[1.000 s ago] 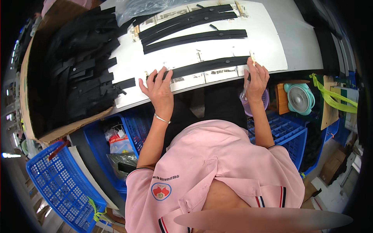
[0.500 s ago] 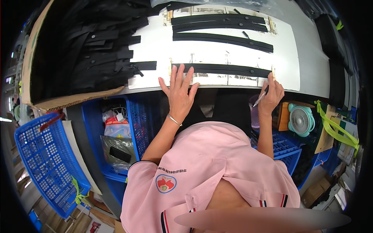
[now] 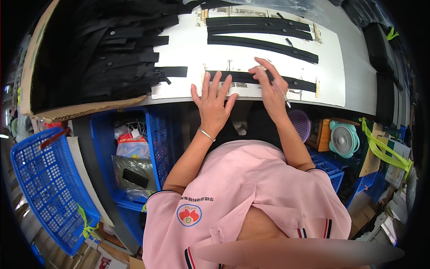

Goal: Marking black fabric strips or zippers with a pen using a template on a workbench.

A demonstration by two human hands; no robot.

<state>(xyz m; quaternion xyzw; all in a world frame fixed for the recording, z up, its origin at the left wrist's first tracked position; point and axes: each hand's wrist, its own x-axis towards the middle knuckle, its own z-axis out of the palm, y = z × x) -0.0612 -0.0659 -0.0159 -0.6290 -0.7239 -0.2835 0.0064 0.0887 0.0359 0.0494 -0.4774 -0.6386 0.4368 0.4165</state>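
A long black zipper lies along the near edge of a white marked board. Over its left end, my left hand rests flat with fingers spread, fingertips on the tape. My right hand is above the zipper's middle, hiding part of it. A slim silver pen is tucked in that hand, its end pointing back toward me, while thumb and index finger reach out to the left. Farther up the board lie more black zippers, with small pull tabs beside them.
A cardboard box heaped with black zippers stands at the left, some spilling onto the board. Below the table edge are blue baskets, a purple basket and a small teal fan. Clear plastic lies at the back.
My right hand has moved left with the pen, from the zipper's right end to above its middle. My left hand stays spread on the left end. The view has shifted slightly.
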